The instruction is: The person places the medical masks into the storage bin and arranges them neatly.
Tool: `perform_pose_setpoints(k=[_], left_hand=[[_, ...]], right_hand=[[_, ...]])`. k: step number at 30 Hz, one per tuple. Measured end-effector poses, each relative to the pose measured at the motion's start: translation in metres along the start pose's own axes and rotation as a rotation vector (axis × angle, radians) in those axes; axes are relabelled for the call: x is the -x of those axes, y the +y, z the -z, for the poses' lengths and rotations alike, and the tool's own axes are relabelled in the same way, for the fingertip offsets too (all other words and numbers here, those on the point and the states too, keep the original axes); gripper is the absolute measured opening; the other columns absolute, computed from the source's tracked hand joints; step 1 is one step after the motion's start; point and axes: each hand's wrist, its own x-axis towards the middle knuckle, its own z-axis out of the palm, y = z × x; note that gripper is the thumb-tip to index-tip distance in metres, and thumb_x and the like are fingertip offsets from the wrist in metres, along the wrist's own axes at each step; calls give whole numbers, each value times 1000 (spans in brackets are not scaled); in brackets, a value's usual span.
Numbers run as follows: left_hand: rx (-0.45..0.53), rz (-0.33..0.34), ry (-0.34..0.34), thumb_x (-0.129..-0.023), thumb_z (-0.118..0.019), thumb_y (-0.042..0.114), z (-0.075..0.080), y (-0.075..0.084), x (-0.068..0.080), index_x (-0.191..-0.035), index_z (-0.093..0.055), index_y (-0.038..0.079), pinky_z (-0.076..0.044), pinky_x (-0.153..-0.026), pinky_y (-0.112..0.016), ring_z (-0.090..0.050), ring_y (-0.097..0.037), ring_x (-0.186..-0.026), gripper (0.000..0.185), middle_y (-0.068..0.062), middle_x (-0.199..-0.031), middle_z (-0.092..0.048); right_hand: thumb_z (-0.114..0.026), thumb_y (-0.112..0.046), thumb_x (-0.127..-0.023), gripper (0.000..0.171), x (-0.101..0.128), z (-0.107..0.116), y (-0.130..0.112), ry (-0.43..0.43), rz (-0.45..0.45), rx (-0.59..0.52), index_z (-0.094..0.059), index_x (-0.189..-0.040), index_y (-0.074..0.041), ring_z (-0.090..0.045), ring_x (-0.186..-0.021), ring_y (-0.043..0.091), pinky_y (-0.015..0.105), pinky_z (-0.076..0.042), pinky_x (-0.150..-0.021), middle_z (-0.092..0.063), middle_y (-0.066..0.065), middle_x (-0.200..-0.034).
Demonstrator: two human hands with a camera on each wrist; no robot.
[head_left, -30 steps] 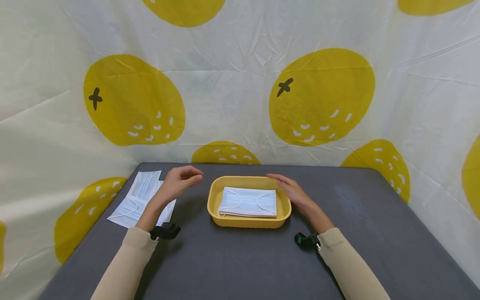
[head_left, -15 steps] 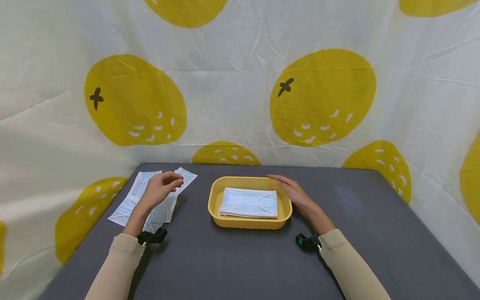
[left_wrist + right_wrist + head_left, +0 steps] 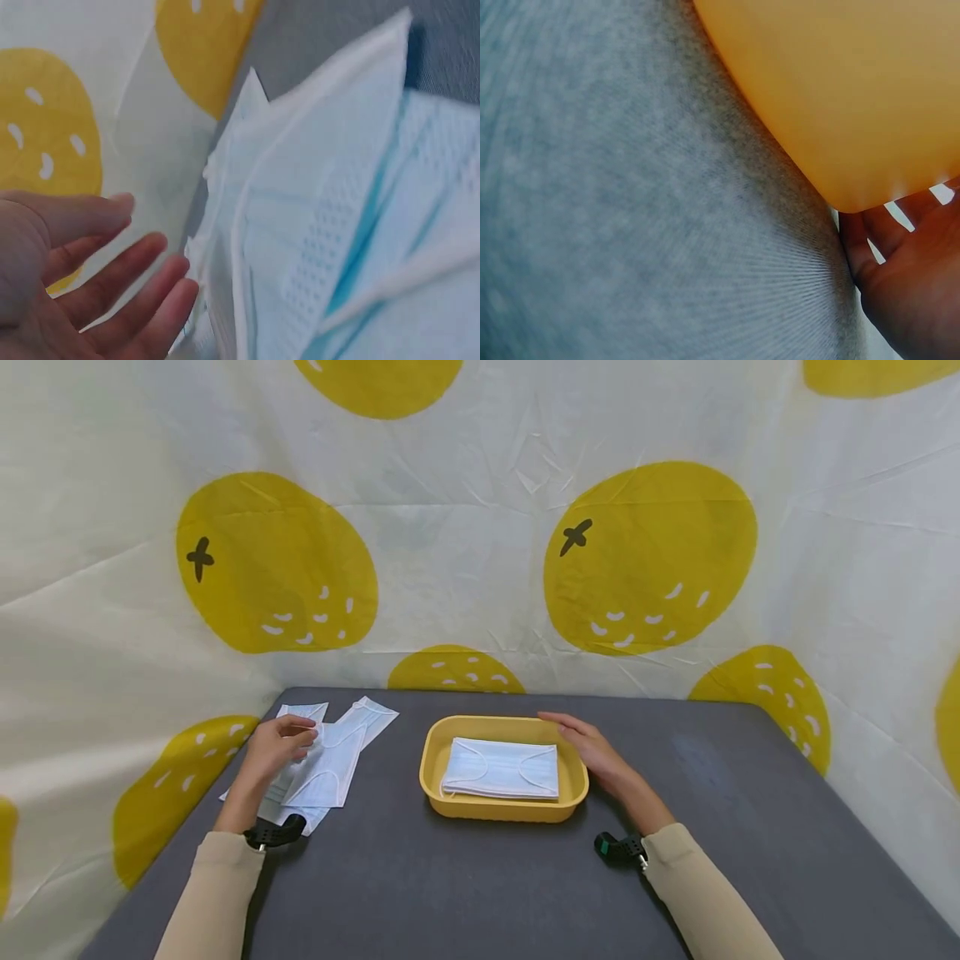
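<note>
The left hand (image 3: 276,750) rests with relaxed, uncurled fingers on the loose pile of face masks (image 3: 322,760) at the table's left edge, gripping none, and the step appears to be selecting a mask. Lifting one would call for pinching a single thin, pleated, soft sheet free. The right hand (image 3: 592,752) lies flat against the far side of the smooth yellow tray (image 3: 431,760), which holds stacked masks (image 3: 501,768).
</note>
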Motion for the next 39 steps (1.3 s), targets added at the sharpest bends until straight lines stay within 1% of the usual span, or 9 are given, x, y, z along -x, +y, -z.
perform_pose_setpoints(k=[5,12,15,20,23,26,33,36,39], left_hand=[[-137,16,18,-99,-70,23,4,0,4,-127,-66,-3,-63,-76,-33,-72,-33,-92,39,-30,-126,-68],[-189,24,-9,-93,-76,19,8,-7,8,-127,-64,-6,-62,-73,-35,-73,-32,-85,44,-33,-124,-68],[-216,13,-22,-91,-78,19,8,-9,8,-129,-64,-5,-61,-76,-38,-72,-38,-94,47,-32,-124,-67],[-270,-52,-55,-87,-80,15,7,-12,5,-130,-64,-4,-60,-87,-51,-66,-46,-111,49,-32,-125,-66],[-288,-69,-65,-85,-81,9,4,-12,3,-129,-64,-4,-59,-91,-55,-64,-47,-113,49,-32,-124,-66],[-293,-65,-58,-83,-82,4,3,-12,2,-129,-64,-4,-59,-92,-55,-64,-47,-112,50,-32,-123,-66],[-240,-92,-25,-85,-80,3,3,-12,2,-128,-66,-3,-62,-87,-49,-67,-46,-110,45,-31,-125,-67],[-191,-102,-29,-88,-78,3,4,-12,3,-124,-70,-3,-63,-82,-39,-67,-44,-108,37,-30,-124,-68],[-146,-86,-48,-91,-74,3,4,-10,5,-120,-73,-2,-59,-78,-28,-65,-40,-106,29,-28,-125,-69]], right_hand=[[-37,-21,-113,44,1,1,2,4,8,-11,-50,-154,-11,-41,-149,34,52,-39,-119,-40,12,-165],[-37,-22,-113,44,3,0,2,-7,-6,-21,-49,-154,-11,-43,-148,35,50,-40,-118,-40,13,-165],[-37,-22,-113,44,2,-1,2,-7,-6,-22,-50,-154,-12,-42,-148,35,51,-39,-119,-39,13,-165],[-37,-22,-113,44,2,0,3,-5,-7,-21,-50,-154,-12,-41,-149,35,52,-38,-120,-39,12,-165],[-37,-22,-113,44,2,0,3,-1,-9,-21,-50,-154,-12,-41,-149,34,53,-37,-120,-39,12,-165],[-37,-23,-113,44,2,1,4,-2,-10,-11,-50,-154,-13,-41,-149,34,53,-36,-121,-38,12,-165],[-37,-23,-113,44,2,1,4,-1,-12,-9,-50,-154,-13,-41,-149,34,51,-37,-121,-39,12,-165],[-37,-23,-113,44,1,1,5,-1,-8,-2,-50,-154,-13,-41,-149,33,49,-39,-120,-39,12,-165],[-37,-24,-113,44,2,1,5,-1,-10,-3,-51,-154,-14,-40,-150,33,51,-37,-121,-39,11,-165]])
